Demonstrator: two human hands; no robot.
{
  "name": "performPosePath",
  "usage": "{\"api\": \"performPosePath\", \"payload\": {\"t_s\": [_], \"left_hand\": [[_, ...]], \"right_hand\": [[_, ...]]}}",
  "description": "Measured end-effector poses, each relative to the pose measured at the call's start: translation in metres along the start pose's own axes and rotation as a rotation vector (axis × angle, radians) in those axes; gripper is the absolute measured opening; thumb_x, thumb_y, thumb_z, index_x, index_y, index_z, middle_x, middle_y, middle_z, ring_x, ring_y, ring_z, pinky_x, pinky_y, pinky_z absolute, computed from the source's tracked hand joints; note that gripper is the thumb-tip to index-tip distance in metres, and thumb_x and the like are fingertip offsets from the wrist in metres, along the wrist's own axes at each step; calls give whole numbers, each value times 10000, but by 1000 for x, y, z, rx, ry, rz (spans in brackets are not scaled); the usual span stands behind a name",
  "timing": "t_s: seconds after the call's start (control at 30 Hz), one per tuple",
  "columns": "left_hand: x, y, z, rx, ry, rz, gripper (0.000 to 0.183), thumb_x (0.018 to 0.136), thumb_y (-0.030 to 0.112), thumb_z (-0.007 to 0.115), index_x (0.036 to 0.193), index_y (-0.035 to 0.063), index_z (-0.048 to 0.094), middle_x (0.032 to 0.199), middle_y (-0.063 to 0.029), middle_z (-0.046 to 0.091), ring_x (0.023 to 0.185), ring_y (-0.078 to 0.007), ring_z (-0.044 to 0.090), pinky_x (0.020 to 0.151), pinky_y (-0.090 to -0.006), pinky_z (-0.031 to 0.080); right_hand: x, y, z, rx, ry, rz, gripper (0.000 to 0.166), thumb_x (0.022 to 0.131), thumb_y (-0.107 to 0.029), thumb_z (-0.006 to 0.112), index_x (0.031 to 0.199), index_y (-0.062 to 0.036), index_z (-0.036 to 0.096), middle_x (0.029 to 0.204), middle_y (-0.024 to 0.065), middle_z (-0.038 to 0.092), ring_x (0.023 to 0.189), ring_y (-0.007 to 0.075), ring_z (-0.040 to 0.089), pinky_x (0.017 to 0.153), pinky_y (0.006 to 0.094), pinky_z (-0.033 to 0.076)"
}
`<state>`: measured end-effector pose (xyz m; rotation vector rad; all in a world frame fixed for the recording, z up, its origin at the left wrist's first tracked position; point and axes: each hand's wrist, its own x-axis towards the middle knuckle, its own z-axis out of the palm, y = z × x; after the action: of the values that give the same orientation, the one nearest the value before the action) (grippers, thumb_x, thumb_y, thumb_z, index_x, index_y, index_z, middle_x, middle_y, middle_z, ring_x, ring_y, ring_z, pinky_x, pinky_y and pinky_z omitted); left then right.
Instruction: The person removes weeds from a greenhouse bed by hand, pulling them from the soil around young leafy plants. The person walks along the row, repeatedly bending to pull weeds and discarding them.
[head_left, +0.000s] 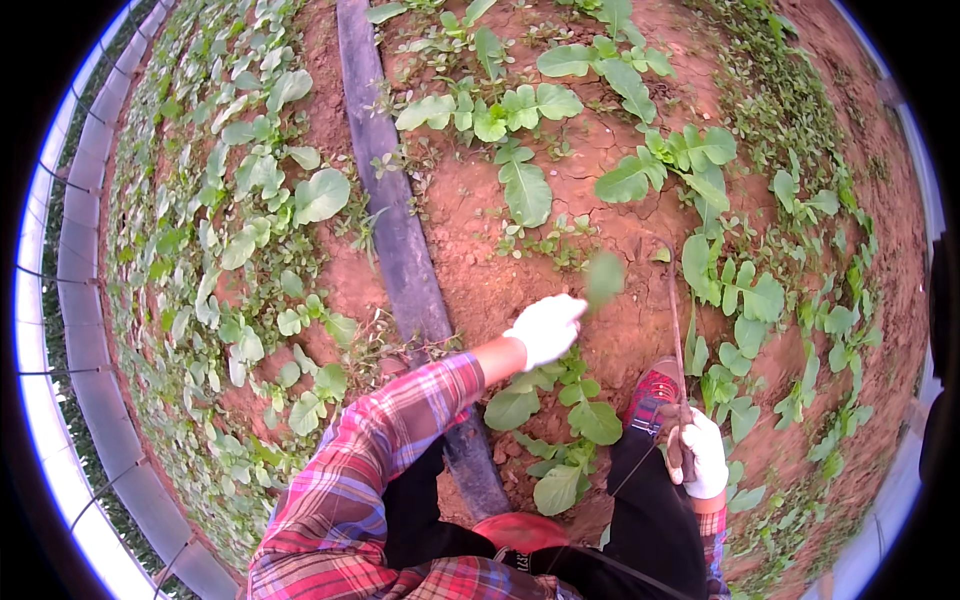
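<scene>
My left hand (546, 328), in a white glove, reaches over the reddish soil with its fingers closed on a green leaf (604, 279), which is blurred. Around the handle of a thin, rusty hooked metal hand tool (677, 322) my right hand (699, 454), also gloved in white, is closed. The tool's curved end lies over the soil near a small leaf bit. Just below my left hand grow leafy green seedlings (594, 420). Lobed-leaf plants (525, 191) stand farther ahead.
A flat dark hose (409, 255) runs lengthwise left of my hands. Dense plants and low weeds (255, 180) cover the left side. More leafy plants (752, 292) line the right. My red patterned shoe (654, 394) rests on the soil, and a red rounded object (521, 531) lies between my legs.
</scene>
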<state>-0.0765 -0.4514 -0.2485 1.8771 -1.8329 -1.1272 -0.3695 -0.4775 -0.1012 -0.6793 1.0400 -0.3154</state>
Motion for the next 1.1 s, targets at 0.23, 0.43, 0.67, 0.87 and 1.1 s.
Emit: {"api": "performPosePath", "payload": {"t_s": [0.23,0.43,0.67,0.87,1.1], "left_hand": [[-30,27,-4,76,-120,87,338,829,136,499,1152,48,543,967,-148,568,906,-327,573,775,-421,479],[-20,-24,-33,-16,-1,-120,265,836,144,465,1066,95,586,958,-167,595,931,-352,580,816,-442,468],[18,-39,-27,71,248,-231,305,842,282,581,1048,60,549,941,-149,578,901,-355,574,778,-422,467],[39,-41,-8,253,294,-209,274,816,304,615,935,70,536,864,-139,554,820,-333,587,689,-426,476],[41,-46,3,236,315,-174,212,840,261,581,892,63,528,824,-161,571,777,-355,591,675,-439,476]], "right_hand": [[-9,-18,-2,-370,-5,230,354,856,-194,612,1111,46,561,601,-10,518,404,60,454,382,201,348],[-17,-23,-6,-539,-18,310,350,834,-198,633,1094,33,585,596,-11,526,419,51,459,405,207,351],[-26,-33,-10,-658,-24,396,354,790,-188,628,1089,0,612,601,-4,546,451,58,481,435,220,374],[-27,-31,-7,-713,-39,368,379,780,-221,636,1086,2,613,609,10,550,470,61,480,463,228,389],[-29,-27,-11,-738,-49,326,388,782,-238,634,1088,0,614,616,12,556,480,66,488,478,233,396]]}}
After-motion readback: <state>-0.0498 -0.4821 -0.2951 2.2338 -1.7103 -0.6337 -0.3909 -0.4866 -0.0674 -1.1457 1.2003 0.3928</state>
